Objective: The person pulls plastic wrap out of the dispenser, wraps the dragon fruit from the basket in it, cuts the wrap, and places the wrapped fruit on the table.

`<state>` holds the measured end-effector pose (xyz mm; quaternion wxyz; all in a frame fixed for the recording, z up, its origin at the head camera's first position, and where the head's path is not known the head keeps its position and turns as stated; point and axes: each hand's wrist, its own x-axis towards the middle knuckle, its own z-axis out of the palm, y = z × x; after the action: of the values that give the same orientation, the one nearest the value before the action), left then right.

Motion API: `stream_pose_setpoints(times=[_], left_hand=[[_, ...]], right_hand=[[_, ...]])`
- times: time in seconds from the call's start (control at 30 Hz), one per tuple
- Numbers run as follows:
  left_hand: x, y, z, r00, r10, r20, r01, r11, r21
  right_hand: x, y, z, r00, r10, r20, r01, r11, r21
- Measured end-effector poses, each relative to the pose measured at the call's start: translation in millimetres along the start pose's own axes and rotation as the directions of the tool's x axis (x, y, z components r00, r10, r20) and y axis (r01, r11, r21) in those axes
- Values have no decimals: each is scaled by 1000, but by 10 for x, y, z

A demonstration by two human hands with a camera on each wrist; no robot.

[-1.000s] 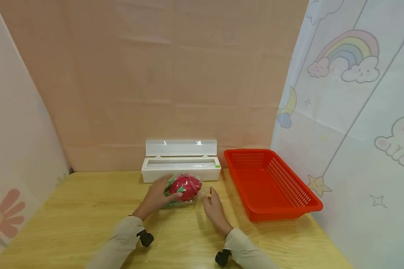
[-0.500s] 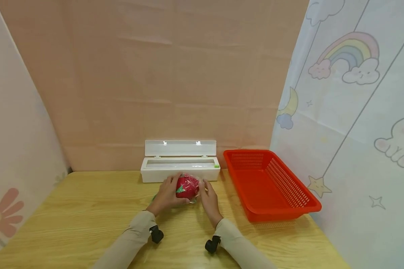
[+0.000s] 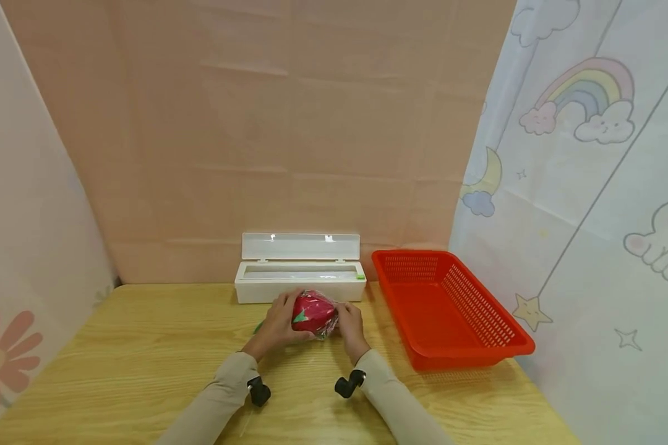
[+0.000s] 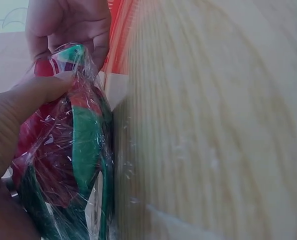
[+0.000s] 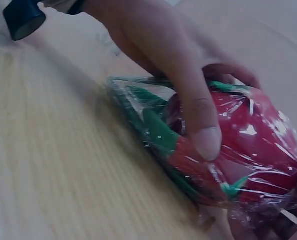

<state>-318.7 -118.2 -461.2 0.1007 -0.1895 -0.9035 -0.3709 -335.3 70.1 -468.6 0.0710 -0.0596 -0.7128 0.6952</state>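
Both hands on the fruit (image 3: pixel 313 311), mid-bench (image 3: pixel 145 358). Our left hand (image 3: pixel 276 326) curls its fingers round the fruit's left side; right hand (image 3: pixel 349 326) grips the right side, fingers bunching the film (image 5: pixel 248 200). Red-and-green fruit looks fully covered in film, so we judge the wrapping mostly done; loose ends on the right are not yet smoothed. Behind it the dispenser (image 3: pixel 300 281) sits lid up. Basket (image 3: pixel 512 346) to the right holds nothing we can see; fruit not in it.
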Motion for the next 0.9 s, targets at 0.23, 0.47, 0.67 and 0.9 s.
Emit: stream_pose_setpoints(times=[0.23, 0.47, 0.67, 0.9], left_hand=[[-8, -21, -8, 1000, 18, -18, -18, 1000, 10], [-14, -38, 30, 999, 34, -1, -34, 999, 3], [-9, -49, 45, 999, 40, -4, -40, 999, 6], [-38, -60, 36, 997, 80, 23, -79, 997, -25]], right_hand=[[184, -37, 34, 986, 124, 110, -132, 989, 68], [206, -40, 126, 986, 159, 40, -157, 986, -49], [139, -4, 203, 965, 192, 181, -238, 929, 284], [129, 9, 213, 956, 220, 194, -282, 875, 394]])
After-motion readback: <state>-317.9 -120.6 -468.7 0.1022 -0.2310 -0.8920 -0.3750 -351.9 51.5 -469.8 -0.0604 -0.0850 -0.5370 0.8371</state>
